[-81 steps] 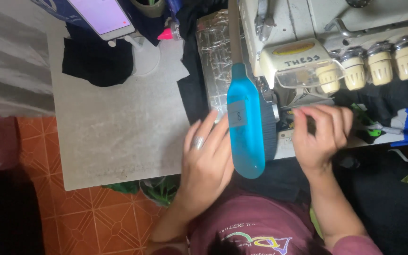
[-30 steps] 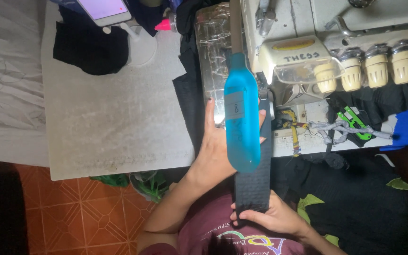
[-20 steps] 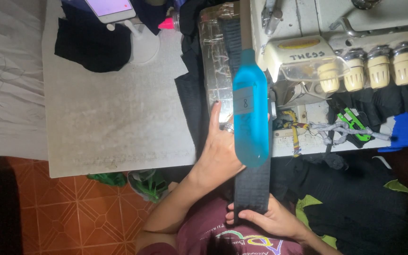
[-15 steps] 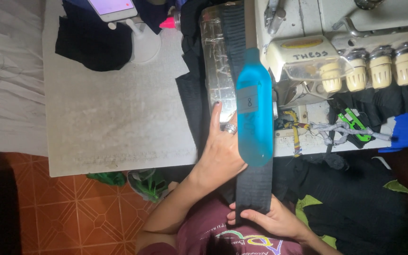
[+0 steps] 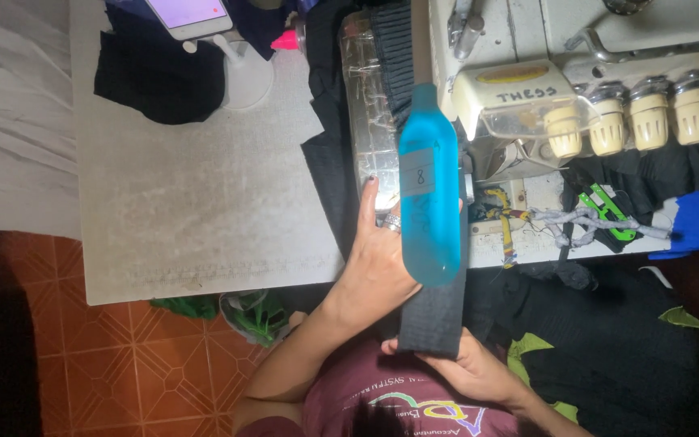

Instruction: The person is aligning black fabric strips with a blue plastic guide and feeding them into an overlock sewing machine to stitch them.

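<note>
A long blue paddle-shaped form [image 5: 428, 194] lies on a black ribbed fabric band [image 5: 433, 317] that runs from the sewing machine [image 5: 576, 73] down toward my body. My left hand [image 5: 378, 259] rests flat along the left side of the blue form and the band, fingers pointing up, a ring on one finger. My right hand [image 5: 467, 370] grips the lower end of the black band near my chest.
A grey table top [image 5: 196, 202] spreads to the left, with a phone on a white stand [image 5: 240, 69] and a dark cloth [image 5: 155, 77] at its far end. Cream thread knobs [image 5: 633, 121], green snips [image 5: 604, 210] and black and blue fabric lie to the right. Orange floor tiles [image 5: 82, 364] show below.
My right hand left the machine area and took the band's lower end. The blue form and band have slid upward toward the machine, with my left hand following alongside.
</note>
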